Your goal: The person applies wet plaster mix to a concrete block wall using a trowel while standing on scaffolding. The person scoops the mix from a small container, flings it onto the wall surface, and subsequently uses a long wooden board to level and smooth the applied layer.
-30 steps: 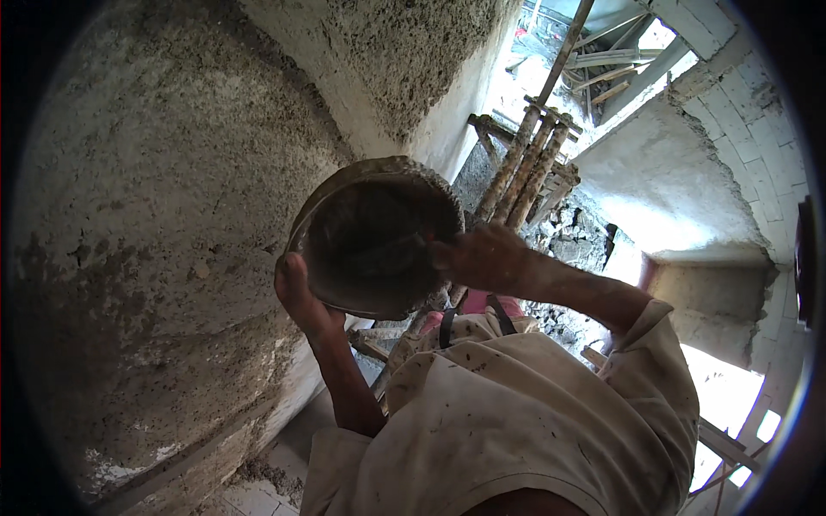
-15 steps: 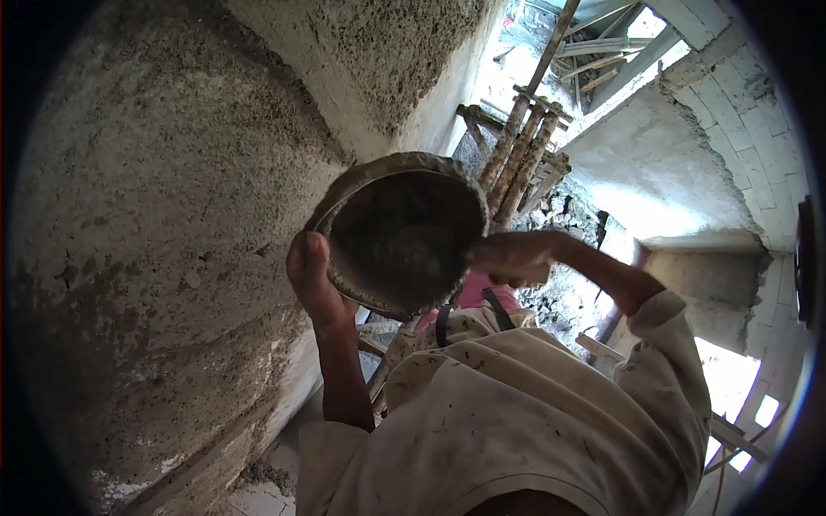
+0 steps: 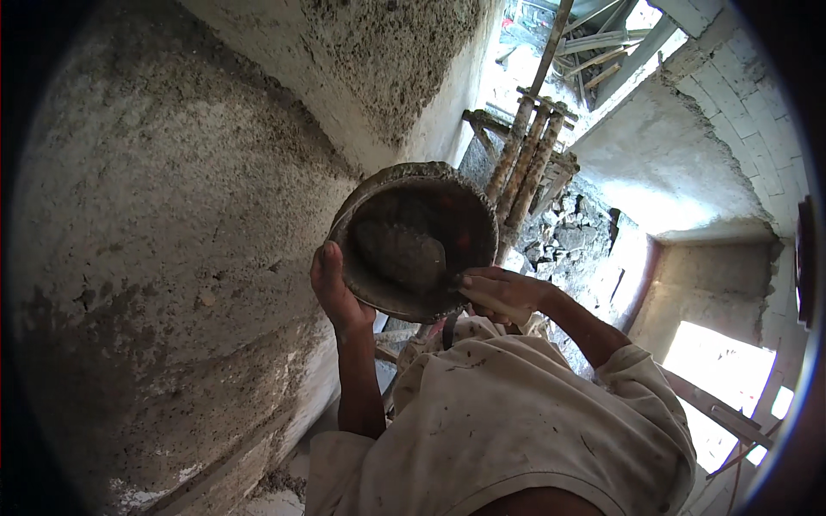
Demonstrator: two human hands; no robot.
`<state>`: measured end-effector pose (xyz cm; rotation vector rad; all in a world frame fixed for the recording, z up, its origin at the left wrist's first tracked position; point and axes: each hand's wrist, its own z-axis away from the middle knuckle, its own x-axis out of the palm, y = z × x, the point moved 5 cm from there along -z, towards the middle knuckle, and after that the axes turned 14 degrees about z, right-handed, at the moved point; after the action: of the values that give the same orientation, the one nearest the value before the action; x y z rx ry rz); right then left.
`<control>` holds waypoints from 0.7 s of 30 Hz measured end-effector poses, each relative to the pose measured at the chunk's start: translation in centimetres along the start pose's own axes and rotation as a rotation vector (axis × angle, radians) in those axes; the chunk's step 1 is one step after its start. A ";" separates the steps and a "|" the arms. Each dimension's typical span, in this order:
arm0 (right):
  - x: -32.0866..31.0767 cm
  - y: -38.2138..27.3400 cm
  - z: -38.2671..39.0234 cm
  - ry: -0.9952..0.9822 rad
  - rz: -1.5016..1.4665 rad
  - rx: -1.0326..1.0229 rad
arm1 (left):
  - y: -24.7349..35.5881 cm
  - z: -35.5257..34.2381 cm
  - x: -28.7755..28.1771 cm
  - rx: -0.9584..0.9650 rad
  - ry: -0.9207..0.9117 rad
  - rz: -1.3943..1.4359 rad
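Note:
A round, mortar-crusted bucket (image 3: 475, 211) is tilted so that its mouth faces me. My left hand (image 3: 341, 292) is closed on the bucket's left rim, thumb up along the edge and fingers underneath. Inside lies a mound of wet grey mortar (image 3: 391, 245). At the lower right rim my right hand (image 3: 509, 291) is wrapped round the pale handle of a trowel (image 3: 496, 307). The trowel's front end reaches into the bucket by the mortar, where its outline is dark and hard to make out.
A rough plastered wall (image 3: 172, 258) rises close on my left. Beyond the bucket, several crusted poles (image 3: 532, 159) rest on a wooden support. Stone rubble (image 3: 568, 228) lies below, to the right. Bright openings (image 3: 718, 370) and a block wall (image 3: 744, 103) stand at the far right.
My right hand has brought the trowel from outside the right rim into the bucket. The bucket and left hand have shifted slightly right, and the mortar inside shows more clearly.

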<state>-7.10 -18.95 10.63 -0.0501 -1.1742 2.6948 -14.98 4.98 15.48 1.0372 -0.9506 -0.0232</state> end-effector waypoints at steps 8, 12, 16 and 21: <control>0.4 -0.1 -0.1 -0.049 -0.162 -0.002 | 0.2 -0.6 0.0 0.042 0.053 -0.039; 0.1 0.2 -1.5 0.312 0.169 -0.406 | -0.1 -1.2 0.8 0.065 0.078 0.049; 0.8 -1.9 1.3 0.113 -0.423 -0.176 | -1.2 -2.8 -0.9 0.063 0.110 0.096; -1.8 -1.3 2.6 0.043 -0.912 -0.478 | -3.3 -4.3 -4.5 0.038 0.189 0.011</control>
<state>-5.40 -20.33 13.33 0.2839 -1.3589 1.5997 -13.53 8.16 9.43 1.0494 -0.7876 0.1001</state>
